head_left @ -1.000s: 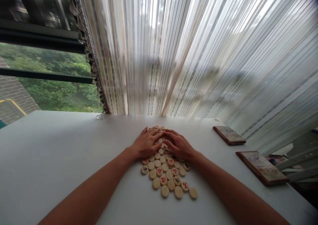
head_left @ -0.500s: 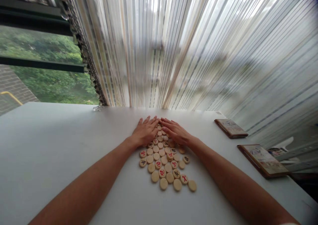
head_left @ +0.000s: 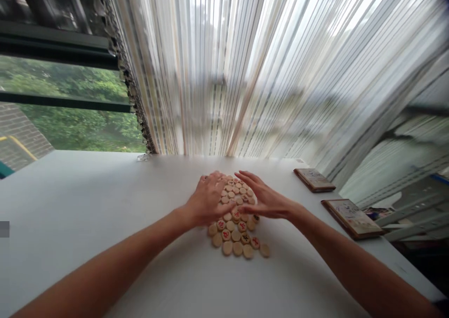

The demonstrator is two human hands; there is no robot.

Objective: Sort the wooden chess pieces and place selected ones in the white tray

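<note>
Many round wooden xiangqi pieces (head_left: 236, 236) lie in a cluster on the white table (head_left: 168, 280). Some show red or black characters, others a plain face. Over the cluster's left side is my left hand (head_left: 209, 197), slightly blurred, fingers stretched out and apart from the thumb. My right hand (head_left: 261, 197) is at the right edge of the cluster, palm turned inward, thumb and fingers spread. Both thumbs point toward each other above the pieces. Neither hand grips a piece; whether the fingers touch any, I cannot tell. Part of the cluster is hidden beneath the left hand.
Two flat brown-edged boxes (head_left: 315, 180) with pictured lids lie along the table's right side. A striped string curtain (head_left: 210, 75) hangs behind the far edge. Near its left end sits a small clear glass-like object (head_left: 143, 157). A window (head_left: 70, 79) shows trees outside.
Both hands have come back nearer to me from the far tip of the cluster, and the right hand has turned with its thumb spread. Far pieces now show between them. The view has shifted slightly.
</note>
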